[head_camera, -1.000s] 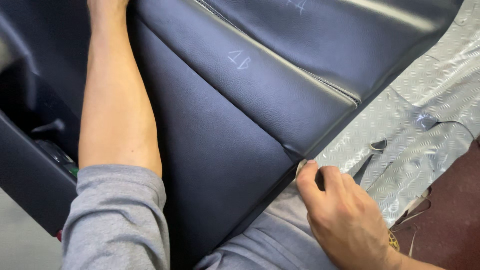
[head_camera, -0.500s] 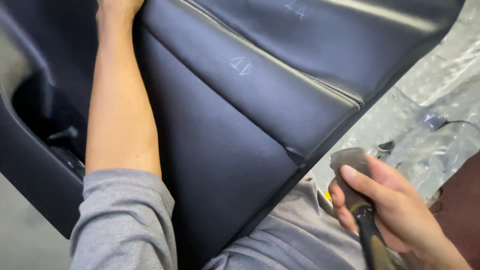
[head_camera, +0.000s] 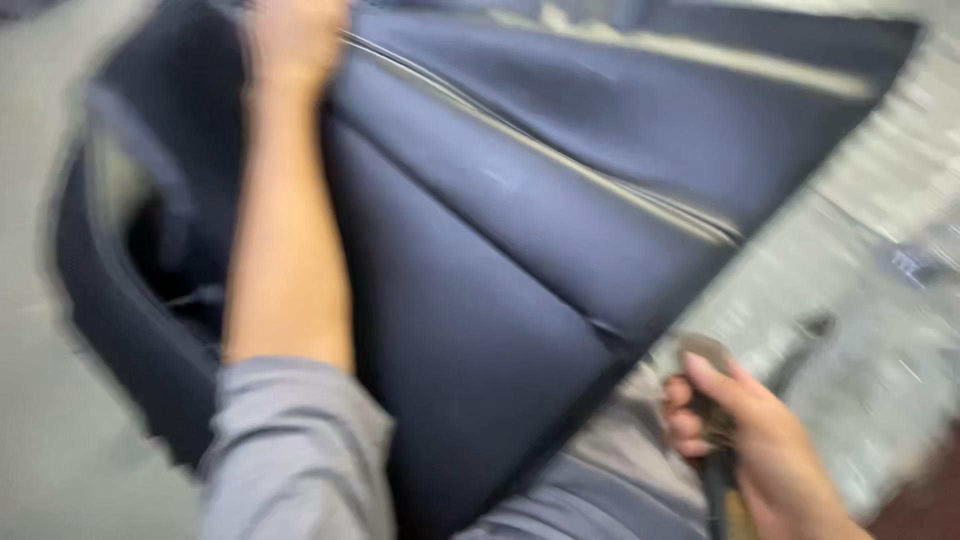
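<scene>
Head view, blurred. Left hand (head_camera: 295, 45) gripped far top edge of dark upholstered panel (head_camera: 480, 330), arm lying across it. Right hand (head_camera: 765, 450) closed round dark-handled tool (head_camera: 712, 400) just beside panel's near right corner. Silvery sheet (head_camera: 880, 300) covered tabletop along right edge.

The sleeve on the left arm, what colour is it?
Grey sleeve, seen in the head view.
</scene>
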